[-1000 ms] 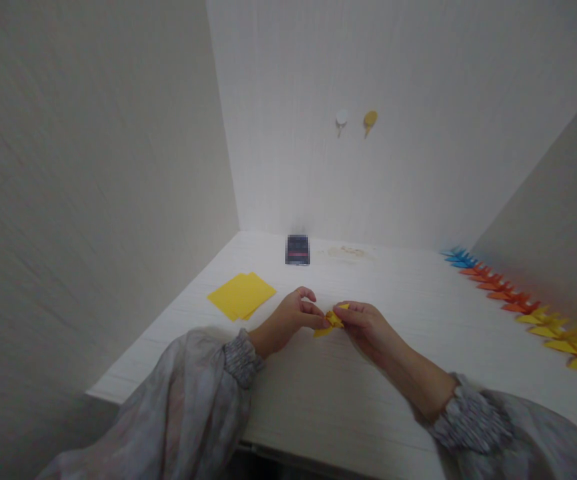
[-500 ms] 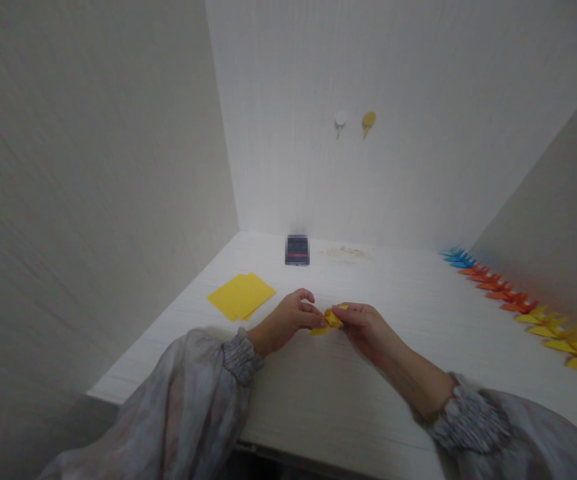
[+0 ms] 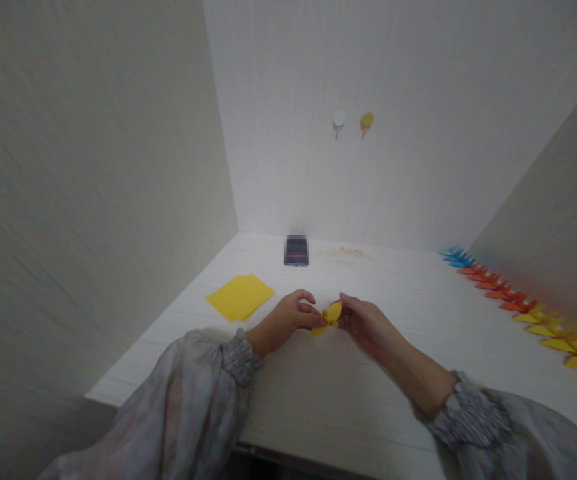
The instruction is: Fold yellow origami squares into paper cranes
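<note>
Both my hands meet over the white table (image 3: 348, 400) on a small folded yellow paper piece (image 3: 329, 316). My left hand (image 3: 291, 316) pinches its left side, fingers curled. My right hand (image 3: 365, 323) grips its right side, with a flap of the paper raised between the fingertips. The lower tip of the paper touches or nearly touches the tabletop. A small stack of flat yellow paper squares (image 3: 241, 296) lies to the left of my left hand.
A row of folded paper figures runs along the right wall: blue (image 3: 455, 256) at the far end, orange (image 3: 498, 291) in the middle, yellow (image 3: 568, 341) nearest. A small dark box (image 3: 297, 251) stands at the back. Two round hooks (image 3: 352, 122) hang on the back wall.
My right hand has turned and lifted a flap of the yellow paper upward. My left hand has barely moved.
</note>
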Demonstrator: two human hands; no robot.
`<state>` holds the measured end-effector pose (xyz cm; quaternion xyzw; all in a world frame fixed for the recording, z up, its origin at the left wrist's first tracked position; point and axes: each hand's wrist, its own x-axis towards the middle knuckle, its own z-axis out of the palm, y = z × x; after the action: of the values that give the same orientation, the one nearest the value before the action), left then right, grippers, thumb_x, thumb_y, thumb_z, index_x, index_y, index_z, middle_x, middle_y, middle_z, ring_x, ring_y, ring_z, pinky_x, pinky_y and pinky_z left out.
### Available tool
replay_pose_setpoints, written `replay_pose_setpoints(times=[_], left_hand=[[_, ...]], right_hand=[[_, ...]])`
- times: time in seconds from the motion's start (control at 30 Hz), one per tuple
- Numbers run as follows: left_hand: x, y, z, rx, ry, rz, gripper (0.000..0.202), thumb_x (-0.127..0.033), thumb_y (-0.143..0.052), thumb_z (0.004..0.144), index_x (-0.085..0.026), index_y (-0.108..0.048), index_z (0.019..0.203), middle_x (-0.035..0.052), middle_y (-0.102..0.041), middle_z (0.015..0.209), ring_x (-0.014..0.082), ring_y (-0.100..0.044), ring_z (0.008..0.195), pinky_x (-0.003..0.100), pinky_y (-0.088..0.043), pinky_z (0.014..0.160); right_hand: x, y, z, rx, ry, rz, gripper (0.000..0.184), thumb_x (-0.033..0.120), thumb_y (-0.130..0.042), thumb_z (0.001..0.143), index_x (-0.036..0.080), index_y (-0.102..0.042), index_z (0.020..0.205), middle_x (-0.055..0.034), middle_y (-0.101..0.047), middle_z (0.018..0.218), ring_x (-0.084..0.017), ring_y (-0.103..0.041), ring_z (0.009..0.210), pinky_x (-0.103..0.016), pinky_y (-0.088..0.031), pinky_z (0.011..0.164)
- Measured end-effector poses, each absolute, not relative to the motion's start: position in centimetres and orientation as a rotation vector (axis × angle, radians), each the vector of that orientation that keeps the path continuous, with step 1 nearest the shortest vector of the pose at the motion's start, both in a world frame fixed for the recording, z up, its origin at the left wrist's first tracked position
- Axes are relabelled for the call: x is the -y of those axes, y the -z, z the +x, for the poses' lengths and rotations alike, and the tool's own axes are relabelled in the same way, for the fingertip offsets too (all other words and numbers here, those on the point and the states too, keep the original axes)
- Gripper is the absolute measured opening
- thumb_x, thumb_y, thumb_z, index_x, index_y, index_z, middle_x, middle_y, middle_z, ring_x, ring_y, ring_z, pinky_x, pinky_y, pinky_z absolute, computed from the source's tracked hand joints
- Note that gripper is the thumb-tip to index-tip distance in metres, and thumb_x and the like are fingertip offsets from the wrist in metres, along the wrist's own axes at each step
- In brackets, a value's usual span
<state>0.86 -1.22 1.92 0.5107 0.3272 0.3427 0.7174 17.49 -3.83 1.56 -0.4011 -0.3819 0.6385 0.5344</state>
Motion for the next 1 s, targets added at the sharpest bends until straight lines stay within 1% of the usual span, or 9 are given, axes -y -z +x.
replay_pose_setpoints(times=[0.17, 0.33, 0.43, 0.53, 0.6, 0.7, 0.77, 0.87, 1.0], left_hand=[[1.2, -2.0, 0.8, -0.704, -0.731, 1.186, 0.039, -0.017, -0.071, 0.053, -0.012, -0.053, 0.088, -0.0014, -0.059, 0.062, 0.0079, -0.052, 0.054, 0.021, -0.035, 0.055], [1.5, -2.2, 1.0, -0.697, -0.655, 1.216, 0.028, -0.017, -0.07, 0.054, -0.012, -0.063, 0.081, -0.0031, -0.056, 0.057, 0.0056, -0.048, 0.052, 0.021, -0.034, 0.056], [1.5, -2.0, 1.1, -0.708, -0.653, 1.223, 0.024, -0.016, -0.069, 0.054, -0.012, -0.065, 0.078, -0.0026, -0.057, 0.058, 0.0058, -0.049, 0.053, 0.021, -0.035, 0.057], [1.4, -1.8, 1.1, -0.717, -0.653, 1.205, 0.025, -0.016, -0.07, 0.053, -0.013, -0.065, 0.077, 0.0, -0.062, 0.066, 0.008, -0.052, 0.059, 0.023, -0.037, 0.062], [1.4, -1.8, 1.1, -0.718, -0.636, 1.197, 0.025, -0.016, -0.069, 0.053, -0.013, -0.065, 0.078, 0.0019, -0.064, 0.071, 0.0092, -0.054, 0.062, 0.024, -0.038, 0.064], [1.5, -2.0, 1.1, -0.714, -0.62, 1.191, 0.025, -0.015, -0.069, 0.053, -0.012, -0.066, 0.077, 0.0022, -0.063, 0.069, 0.0087, -0.053, 0.061, 0.023, -0.038, 0.063], [1.6, -2.1, 1.1, -0.711, -0.627, 1.166, 0.024, -0.014, -0.069, 0.053, -0.012, -0.065, 0.076, 0.0019, -0.063, 0.069, 0.0085, -0.053, 0.06, 0.023, -0.038, 0.062], [1.6, -2.4, 1.1, -0.718, -0.652, 1.096, 0.024, -0.013, -0.069, 0.052, -0.012, -0.065, 0.075, 0.0023, -0.064, 0.072, 0.0093, -0.055, 0.064, 0.022, -0.039, 0.064], [1.6, -2.6, 1.0, -0.721, -0.693, 1.015, 0.023, -0.014, -0.07, 0.052, -0.012, -0.064, 0.074, 0.004, -0.064, 0.077, 0.0104, -0.057, 0.068, 0.024, -0.04, 0.067]], right_hand=[[3.5, -1.5, 18.2, 0.934, -1.459, -0.976, 0.022, 0.03, -0.065, 0.067, 0.013, -0.06, 0.054, 0.0011, -0.053, 0.053, -0.007, -0.043, 0.049, -0.023, -0.03, 0.049], [3.5, -1.5, 18.2, 0.866, -1.596, -0.961, 0.014, 0.021, -0.065, 0.066, 0.011, -0.062, 0.056, -0.0005, -0.056, 0.052, -0.007, -0.044, 0.046, -0.023, -0.032, 0.049], [3.6, -1.8, 18.1, 0.723, -1.751, -0.933, 0.012, 0.016, -0.061, 0.066, 0.01, -0.062, 0.056, -0.0022, -0.059, 0.053, -0.007, -0.048, 0.046, -0.022, -0.035, 0.048], [3.8, -2.3, 18.0, 0.6, -1.879, -0.958, 0.014, 0.013, -0.055, 0.068, 0.01, -0.061, 0.056, -0.0031, -0.06, 0.053, -0.007, -0.048, 0.044, -0.021, -0.036, 0.048], [3.9, -2.5, 17.9, 0.578, -1.936, -0.975, 0.015, 0.013, -0.053, 0.069, 0.01, -0.061, 0.057, -0.0033, -0.06, 0.053, -0.007, -0.047, 0.043, -0.021, -0.036, 0.048], [4.0, -2.5, 17.9, 0.652, -1.933, -0.996, 0.014, 0.016, -0.053, 0.07, 0.01, -0.061, 0.059, -0.0032, -0.059, 0.055, -0.007, -0.046, 0.044, -0.022, -0.035, 0.048], [4.0, -2.2, 17.8, 0.787, -1.815, -1.01, 0.016, 0.021, -0.054, 0.072, 0.011, -0.061, 0.061, -0.0022, -0.057, 0.055, -0.008, -0.044, 0.046, -0.023, -0.033, 0.047], [3.9, -1.7, 17.9, 1.049, -1.406, -1.077, 0.022, 0.032, -0.051, 0.076, 0.015, -0.063, 0.071, -0.0008, -0.053, 0.059, -0.01, -0.043, 0.049, -0.024, -0.033, 0.048], [3.8, -1.5, 18.6, 1.499, -0.698, -1.155, 0.022, 0.03, -0.051, 0.078, 0.022, -0.061, 0.095, -0.004, -0.056, 0.083, -0.014, -0.049, 0.067, -0.029, -0.04, 0.063]])
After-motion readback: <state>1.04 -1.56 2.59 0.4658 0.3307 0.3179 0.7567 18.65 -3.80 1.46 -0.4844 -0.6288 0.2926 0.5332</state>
